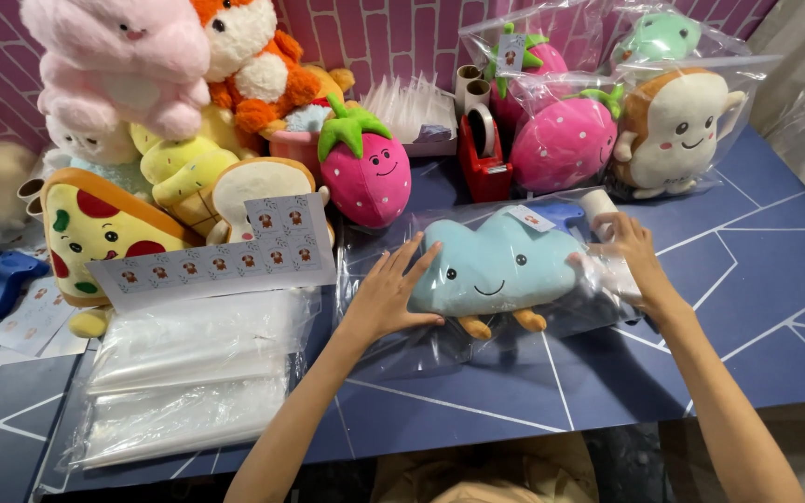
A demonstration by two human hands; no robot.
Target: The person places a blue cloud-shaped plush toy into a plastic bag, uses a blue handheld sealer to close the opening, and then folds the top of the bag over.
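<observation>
Pastel plush toys on a dark blue counter (775, 279) crossed by thin white lines.

The cloud-shaped plush (496, 265) in its clear plastic bag is pale blue with orange feet; far left sit a pink plush animal (123, 56), an orange-and-white fox plush (253, 56) and a yellow pizza-slice plush (95, 228) with red and green spots; the strawberry plush (365, 172) is magenta with a green top, the tape dispenser (484, 158) red, the toast-shaped plush (677, 126) cream and brown, and the far wall (402, 37) pink brick-patterned.
</observation>
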